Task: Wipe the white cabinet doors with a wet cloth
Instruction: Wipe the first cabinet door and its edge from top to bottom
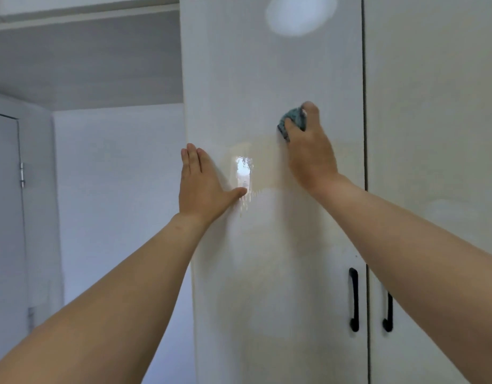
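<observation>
The left hand [203, 187] lies flat against the outer edge of the tall glossy white left cabinet door [267, 79], fingers straight and together, thumb spread toward a wet, shiny streak just to its right. Further right and higher, the right hand [308, 145] curls its fingers round a small bunched teal wet cloth [290, 120], pressing it on the same door, close to the dark seam that divides it from the plain white right cabinet door [433, 134]. Well below this grip hang 2 black metal bar handles [353, 299], 1 on each door

Likely risks: the bracing palm may slide on the wet gloss or leave prints; drips from the streak could run down and dry as marks; the bunched cloth covers little, so patches and the right door may be missed; hard pressing could swing the door
</observation>
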The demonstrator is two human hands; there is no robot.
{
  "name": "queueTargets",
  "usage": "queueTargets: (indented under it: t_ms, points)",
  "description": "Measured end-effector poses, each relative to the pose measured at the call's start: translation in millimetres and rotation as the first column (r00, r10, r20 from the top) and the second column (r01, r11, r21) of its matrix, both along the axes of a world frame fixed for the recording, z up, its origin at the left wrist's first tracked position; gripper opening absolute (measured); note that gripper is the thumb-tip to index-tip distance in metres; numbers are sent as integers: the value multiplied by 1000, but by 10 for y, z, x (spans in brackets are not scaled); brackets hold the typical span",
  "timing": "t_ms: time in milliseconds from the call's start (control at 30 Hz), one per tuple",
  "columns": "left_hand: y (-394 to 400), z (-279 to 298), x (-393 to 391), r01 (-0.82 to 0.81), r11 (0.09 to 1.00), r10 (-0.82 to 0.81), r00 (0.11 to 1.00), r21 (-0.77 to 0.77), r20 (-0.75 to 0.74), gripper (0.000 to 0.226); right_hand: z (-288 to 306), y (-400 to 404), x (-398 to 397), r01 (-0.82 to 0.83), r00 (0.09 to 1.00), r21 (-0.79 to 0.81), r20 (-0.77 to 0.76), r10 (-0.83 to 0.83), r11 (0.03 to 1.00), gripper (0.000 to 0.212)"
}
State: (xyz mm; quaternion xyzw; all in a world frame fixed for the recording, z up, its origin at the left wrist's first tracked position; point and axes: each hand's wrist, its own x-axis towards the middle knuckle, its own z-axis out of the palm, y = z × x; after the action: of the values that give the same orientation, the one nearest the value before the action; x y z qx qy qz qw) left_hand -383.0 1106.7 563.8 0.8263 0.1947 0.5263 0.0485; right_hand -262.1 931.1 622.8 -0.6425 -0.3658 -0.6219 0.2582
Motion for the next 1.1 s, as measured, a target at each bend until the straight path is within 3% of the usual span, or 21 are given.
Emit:
queueTargets:
  t_ms: [100, 267, 333, 433, 533, 633, 700, 767, 933, 1033, 1100]
  points:
    - [45, -127, -71, -4, 1000, 5, 999, 29, -40, 126, -40, -219, 239, 49, 999, 178, -21, -46, 983, 36]
    - [178, -176, -135, 41, 996, -34, 996, 84, -79, 125, -130, 43, 267, 112, 993, 301, -58, -99, 947, 28]
    - [248, -194, -150, 63, 993, -56, 996, 101, -67, 125, -87, 406, 15, 35, 999, 188, -45, -27, 981, 34]
    - [338, -210, -144, 85, 989, -80, 996, 122, -43, 126, -41, 1040, -452, -138, 980, -110, 128, 152, 984, 33]
    - [373, -212, -109, 114, 982, -111, 993, 151, -33, 131, -7, 1278, -587, -50, 959, -338, 246, 140, 940, 23]
    - [377, -227, -116, 132, 981, -127, 991, 139, -45, 126, 322, 1218, -414, 78, 934, -307, 356, 39, 948, 20]
    - [388, -231, -120, 143, 977, -138, 989, 159, -44, 122, 575, 1236, -465, -22, 971, -148, 233, 56, 989, 14]
    - [402, -245, -122, 155, 976, -152, 988, 155, -31, 121, 653, 1386, -517, -204, 970, -60, 118, 210, 977, 14]
    - [446, -292, -71, 158, 968, -158, 987, 196, -17, 115, -37, 1422, -660, -126, 974, -345, 137, 182, 930, 23]
    - [444, -529, -101, 123, 964, -132, 991, 237, 20, 91, -403, 1364, -608, -63, 973, -331, 190, 132, 942, 30]
    - [425, -668, -140, 117, 966, -124, 992, 232, 18, 89, -447, 1254, -519, 20, 955, -311, 288, 74, 950, 30]
